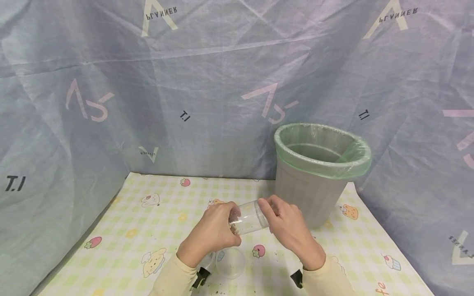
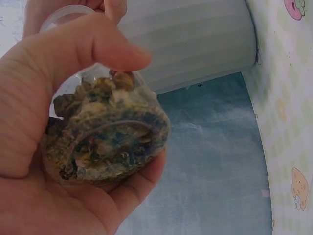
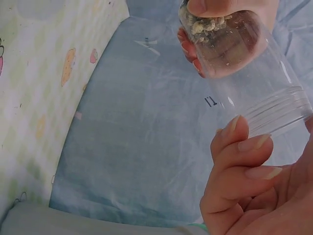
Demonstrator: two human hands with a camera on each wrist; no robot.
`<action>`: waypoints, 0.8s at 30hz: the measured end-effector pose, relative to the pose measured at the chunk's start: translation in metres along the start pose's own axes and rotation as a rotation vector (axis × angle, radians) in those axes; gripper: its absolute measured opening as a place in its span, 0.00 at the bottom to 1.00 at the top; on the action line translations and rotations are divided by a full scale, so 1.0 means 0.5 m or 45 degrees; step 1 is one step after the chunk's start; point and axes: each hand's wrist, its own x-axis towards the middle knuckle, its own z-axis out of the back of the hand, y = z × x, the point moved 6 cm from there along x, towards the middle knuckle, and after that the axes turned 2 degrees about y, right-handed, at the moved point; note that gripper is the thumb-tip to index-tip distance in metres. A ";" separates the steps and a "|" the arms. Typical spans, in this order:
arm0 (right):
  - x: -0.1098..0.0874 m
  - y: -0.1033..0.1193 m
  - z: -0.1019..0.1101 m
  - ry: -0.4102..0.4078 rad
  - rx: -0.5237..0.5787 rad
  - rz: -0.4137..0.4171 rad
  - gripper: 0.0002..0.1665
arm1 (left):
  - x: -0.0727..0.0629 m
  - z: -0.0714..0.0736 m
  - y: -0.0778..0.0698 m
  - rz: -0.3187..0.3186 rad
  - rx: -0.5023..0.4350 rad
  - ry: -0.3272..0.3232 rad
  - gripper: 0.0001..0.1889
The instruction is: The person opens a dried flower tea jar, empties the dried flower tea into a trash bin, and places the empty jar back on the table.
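A clear plastic jar (image 1: 249, 218) is held tilted above the table, its threaded mouth (image 3: 281, 110) toward the right. My left hand (image 1: 212, 228) grips it around the base, thumb on one side and fingers on the other. Inside, dried yellowish-brown plant bits (image 2: 110, 132) lie gathered at the base end; the upper part of the jar is see-through. My right hand (image 1: 290, 225) holds the mouth end, with thumb and curled fingers at the threaded rim. Below the hands, a clear round lid-like disc (image 1: 230, 263) lies on the tablecloth.
A grey bin (image 1: 307, 197) lined with a green bag (image 1: 357, 164) stands behind the right hand. Part of another clear round item (image 1: 208, 261) shows beside the left wrist. Dark crumbs dot the checked tablecloth (image 1: 155, 222). Grey-blue cloth (image 1: 222, 144) hangs around the table.
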 end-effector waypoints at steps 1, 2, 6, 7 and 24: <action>0.000 0.000 0.000 0.000 0.003 -0.001 0.27 | 0.000 0.000 0.000 0.000 0.003 -0.001 0.23; 0.001 0.000 -0.001 0.000 0.004 -0.002 0.27 | 0.000 0.000 0.000 -0.001 0.005 0.000 0.23; 0.001 0.000 -0.003 0.027 0.009 -0.010 0.27 | 0.001 -0.001 0.002 0.000 0.009 0.006 0.23; 0.002 0.000 -0.004 0.038 0.009 -0.006 0.27 | 0.000 -0.001 0.003 0.000 0.007 0.007 0.23; 0.002 0.011 0.010 0.147 -0.041 0.246 0.20 | -0.003 0.001 0.006 -0.005 -0.003 0.009 0.22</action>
